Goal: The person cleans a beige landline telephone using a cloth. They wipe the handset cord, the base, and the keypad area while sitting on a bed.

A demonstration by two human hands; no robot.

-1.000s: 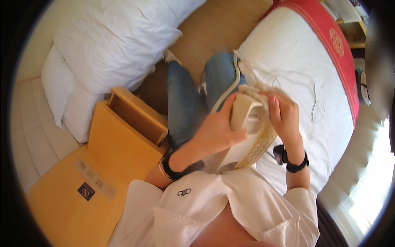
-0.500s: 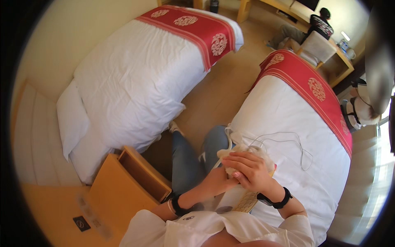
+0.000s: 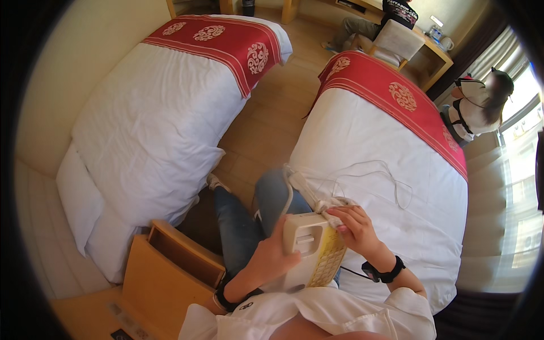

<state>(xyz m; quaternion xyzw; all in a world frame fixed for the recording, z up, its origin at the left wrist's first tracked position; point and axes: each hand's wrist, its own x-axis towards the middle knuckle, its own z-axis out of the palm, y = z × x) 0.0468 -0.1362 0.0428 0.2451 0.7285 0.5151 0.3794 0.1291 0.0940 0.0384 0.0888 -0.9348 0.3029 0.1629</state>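
A cream, boxy device [image 3: 306, 272], which looks like a desk telephone, is tilted up in front of my chest. It has a recess with a pale block in it and a yellowish side with a grid of keys. My left hand [image 3: 272, 252] is closed round its left edge, thumb on the front face. At its top right corner, my right hand [image 3: 356, 229] is closed on a crumpled off-white cloth [image 3: 334, 212] pressed against the device. A pale cord [image 3: 288, 198] loops beside it, over my knee. A pale, bar-shaped part [image 3: 303, 184] lies just beyond the cloth.
A white bed [image 3: 362, 130] with a red runner stands at my right, thin wires [image 3: 391, 170] lying on it. Another bed [image 3: 153, 107] is at my left, near an open wooden drawer [image 3: 184, 255]. One person [image 3: 391, 20] sits at a far desk; another [image 3: 476, 107] is by the window.
My left hand has moved from the cloth to the device's left edge, uncovering its front. The right hand keeps the cloth at its top corner. My view has shifted to the right.
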